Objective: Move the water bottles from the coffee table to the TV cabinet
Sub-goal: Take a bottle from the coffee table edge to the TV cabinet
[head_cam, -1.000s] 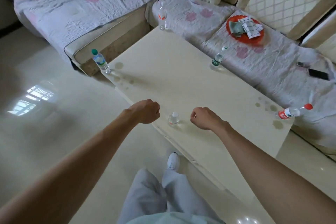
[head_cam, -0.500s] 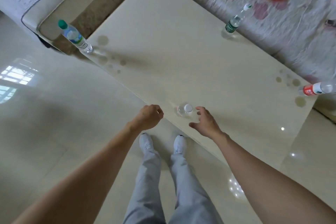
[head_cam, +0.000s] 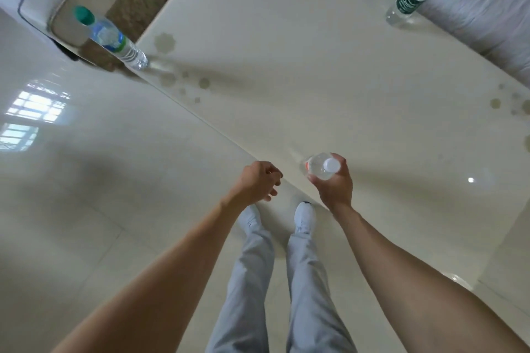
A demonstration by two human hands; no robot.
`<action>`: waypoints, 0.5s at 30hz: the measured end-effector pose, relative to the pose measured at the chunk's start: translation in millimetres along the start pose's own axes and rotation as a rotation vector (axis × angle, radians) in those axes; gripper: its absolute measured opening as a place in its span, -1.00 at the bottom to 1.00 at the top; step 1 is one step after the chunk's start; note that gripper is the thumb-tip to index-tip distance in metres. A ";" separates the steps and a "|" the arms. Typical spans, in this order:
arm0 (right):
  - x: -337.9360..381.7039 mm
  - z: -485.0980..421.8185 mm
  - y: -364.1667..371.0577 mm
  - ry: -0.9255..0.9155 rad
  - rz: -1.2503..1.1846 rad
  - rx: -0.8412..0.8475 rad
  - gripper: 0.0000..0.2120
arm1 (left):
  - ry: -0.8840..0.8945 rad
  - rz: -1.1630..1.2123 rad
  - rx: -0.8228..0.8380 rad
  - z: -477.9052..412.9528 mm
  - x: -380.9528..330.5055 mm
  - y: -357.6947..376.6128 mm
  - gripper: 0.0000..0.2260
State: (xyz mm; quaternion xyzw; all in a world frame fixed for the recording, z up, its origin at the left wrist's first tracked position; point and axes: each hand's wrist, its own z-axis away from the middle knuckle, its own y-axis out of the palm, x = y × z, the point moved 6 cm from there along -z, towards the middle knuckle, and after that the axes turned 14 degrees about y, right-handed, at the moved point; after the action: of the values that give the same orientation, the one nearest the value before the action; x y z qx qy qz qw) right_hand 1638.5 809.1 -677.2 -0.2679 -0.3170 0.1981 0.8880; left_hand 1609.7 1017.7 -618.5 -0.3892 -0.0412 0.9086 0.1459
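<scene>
Just right of the frame's centre, the right hand [head_cam: 334,182] is wrapped around a clear water bottle with a white cap [head_cam: 322,166], fingers curled about its body while the cap faces up toward the camera; the bottle sits at the near edge of the coffee table [head_cam: 286,66], and whether its base touches the surface or is lifted off it cannot be told from this angle. The left hand [head_cam: 256,182], a little left of that, hangs over the floor just off the table's edge with its fingers loosely curled inward and nothing in them. The cream table top runs diagonally from the top centre down to the right side of the frame, with small brownish round marks near its left corner and others at the far right. On that left corner, in the upper left of the frame, stands a bottle with a green cap [head_cam: 110,37] and a blue and green label. In the upper right, at the table's far edge, stands a bottle with a dark green label [head_cam: 410,0], just beside a sofa cover with pink flowers [head_cam: 487,8]. At the bottom centre are light grey trousers [head_cam: 286,295] and white shoes [head_cam: 305,216] on the glossy pale tiled floor [head_cam: 86,180], which reflects a window at the left edge.
</scene>
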 end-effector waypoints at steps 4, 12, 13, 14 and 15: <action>13.8 6.7 -12.6 0.028 0.017 0.019 -0.44 | 0.000 0.067 -0.016 5.0 -13.1 -10.5 -0.87; 64.0 63.1 -73.8 -0.140 0.101 0.002 -0.37 | -0.005 0.180 -0.075 27.7 -47.8 -26.7 -0.87; 75.1 73.8 -84.5 -0.171 0.100 -0.011 -0.37 | -0.010 0.230 -0.089 31.0 -51.4 -27.1 -0.88; 86.0 84.5 -94.3 -0.199 0.099 -0.012 -0.37 | -0.015 0.286 -0.105 34.4 -55.7 -26.6 -0.88; 96.9 95.0 -103.8 -0.233 0.092 -0.005 -0.36 | -0.022 0.344 -0.118 38.1 -61.3 -25.4 -0.87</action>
State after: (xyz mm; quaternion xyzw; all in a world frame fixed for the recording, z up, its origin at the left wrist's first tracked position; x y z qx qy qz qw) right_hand 1663.7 812.2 -508.2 -0.2597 -0.4059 0.2676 0.8344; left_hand 1628.3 1025.2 -544.7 -0.3884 -0.0289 0.9204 -0.0352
